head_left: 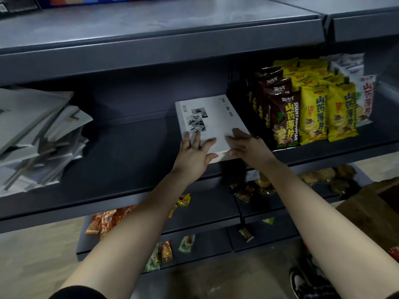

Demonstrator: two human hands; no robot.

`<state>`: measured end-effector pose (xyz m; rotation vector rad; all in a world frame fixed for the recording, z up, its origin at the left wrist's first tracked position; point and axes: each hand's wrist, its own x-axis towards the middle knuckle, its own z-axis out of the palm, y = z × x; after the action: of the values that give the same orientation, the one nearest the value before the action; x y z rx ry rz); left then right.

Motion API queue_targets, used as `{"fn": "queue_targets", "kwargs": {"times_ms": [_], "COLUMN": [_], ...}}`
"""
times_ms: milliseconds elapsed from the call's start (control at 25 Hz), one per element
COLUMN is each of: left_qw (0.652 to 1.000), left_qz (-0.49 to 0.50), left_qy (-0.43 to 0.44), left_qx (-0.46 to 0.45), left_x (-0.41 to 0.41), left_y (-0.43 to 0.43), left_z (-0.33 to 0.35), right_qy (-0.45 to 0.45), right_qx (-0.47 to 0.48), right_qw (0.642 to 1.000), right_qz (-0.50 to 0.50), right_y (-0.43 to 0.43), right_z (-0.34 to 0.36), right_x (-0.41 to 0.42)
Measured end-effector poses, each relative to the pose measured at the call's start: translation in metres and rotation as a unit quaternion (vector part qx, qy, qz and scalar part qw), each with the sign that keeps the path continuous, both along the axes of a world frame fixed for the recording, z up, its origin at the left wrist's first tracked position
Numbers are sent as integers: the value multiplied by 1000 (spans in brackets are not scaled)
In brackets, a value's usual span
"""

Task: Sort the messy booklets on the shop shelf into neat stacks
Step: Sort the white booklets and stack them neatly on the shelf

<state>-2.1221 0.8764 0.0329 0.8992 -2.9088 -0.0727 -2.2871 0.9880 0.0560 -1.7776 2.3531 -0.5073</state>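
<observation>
The neat stack of booklets [212,117] lies on the shelf [129,152] under the flat, spread fingers [197,138] of the left hand [195,152] and right hand [245,143], apparently being squared. The messy pile [36,134], well left of the fingers, seems next: reach over, lift several.
</observation>
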Motion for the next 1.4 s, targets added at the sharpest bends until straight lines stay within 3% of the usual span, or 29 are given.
{"fn": "queue_targets", "kwargs": {"times_ms": [520,760,960,1280,1400], "left_qw": [1000,998,999,988,981], "left_qz": [2,-23,-32,67,106], "left_qy": [-3,-56,4,55,42], "left_qx": [19,30,-37,-131,-156], "left_x": [-1,6,57,172,227], "left_y": [-3,-1,-13,-55,-70], "left_z": [7,29,50,100,110], "right_qy": [-91,54,60,8,7], "right_qx": [-44,22,-34,-206,-219], "right_qw": [994,992,996,976,970], "right_qz": [-47,-110,-58,66,101], "right_y": [-3,-3,-28,-105,-129], "right_z": [-6,-2,33,65,74], "right_x": [2,41,82,194,241]}}
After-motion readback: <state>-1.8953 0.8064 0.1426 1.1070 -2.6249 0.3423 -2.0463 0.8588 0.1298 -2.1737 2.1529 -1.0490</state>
